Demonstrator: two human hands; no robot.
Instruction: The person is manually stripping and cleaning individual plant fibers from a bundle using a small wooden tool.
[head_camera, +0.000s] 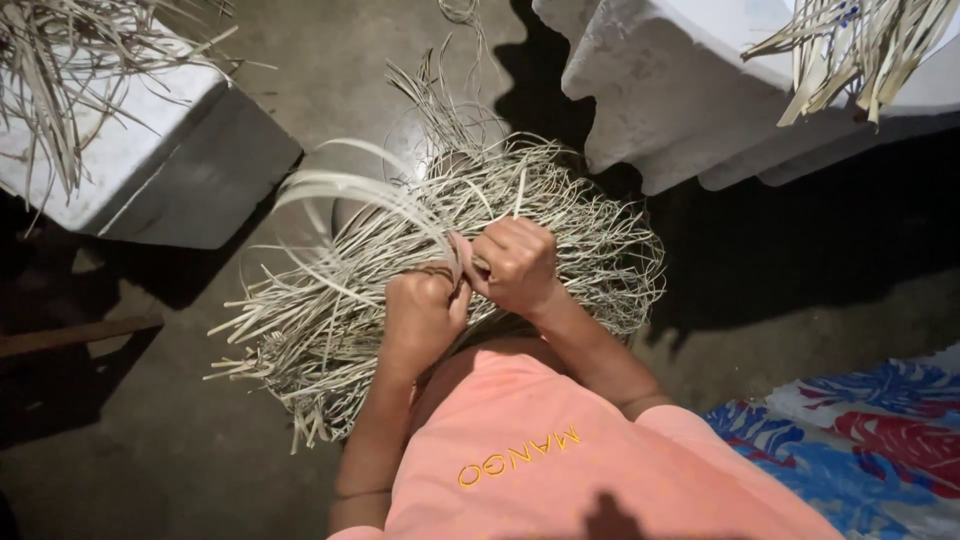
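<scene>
The bundle of strips (440, 270), pale, dry and flat like split palm leaf, lies on the concrete floor (300, 80) right in front of me, a tangled loop with loose ends fanning out toward my left and a few long strips arching up over its top. Both my hands are at the near middle of the bundle. My left hand (425, 310) is clenched into a fist around several strips, knuckles up, pressed close against the bundle. My right hand (518, 262) is just beside it, touching it, fingers curled tight on a strip that runs between the two hands.

Nearer to me than the bundle is my orange shirt (540, 440), which hides the bundle's closest edge. Beyond the bundle to the left stands a white block (150, 170) with more strips (60, 70) heaped on its top. Beyond the bundle to the right sits another white block (660, 80), also carrying a sheaf of strips (860, 50) that hang over its edge. To the right of the bundle and close to me lies a cloth (860, 440) printed with blue and red leaves.
</scene>
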